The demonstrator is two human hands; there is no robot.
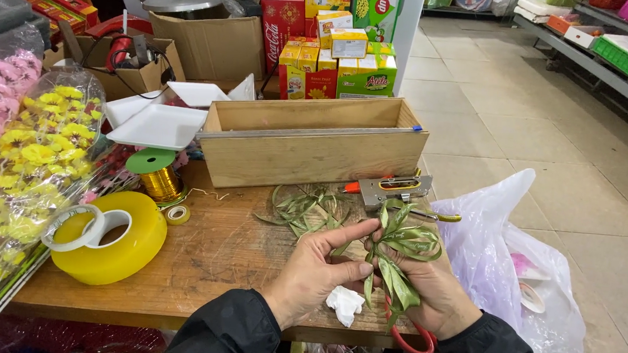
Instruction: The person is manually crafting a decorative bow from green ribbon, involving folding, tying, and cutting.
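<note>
Shop interior, tiled floor; wooden worktable (210, 258) at the near edge of view.

Nearest: left hand (318, 270), fingers loosely curled, forefinger and thumb pinching the green ribbon bow (404, 245). Right hand (436, 287), closed around the lower strands of the same bow, with red-handled scissors (409, 339) hanging from its fingers below the table edge. Bow is held above the table's front right corner, between both hands. A crumpled white scrap (343, 304) lies under the left wrist.

Just beyond: loose green ribbon cuttings (304, 209) on the tabletop; a metal staple gun (395, 190) beside them. To the left, a large yellow tape roll (118, 247) with a smaller white roll (75, 226) leaning on it; a gold ribbon spool (157, 175); wrapped yellow and pink artificial flowers (24, 161).

Further: a long open wooden box (313, 143); white foam trays (157, 123). A white plastic bag (506, 244) hangs off the right side.

Farthest: cardboard boxes (208, 45), stacked colourful cartons (337, 66).
</note>
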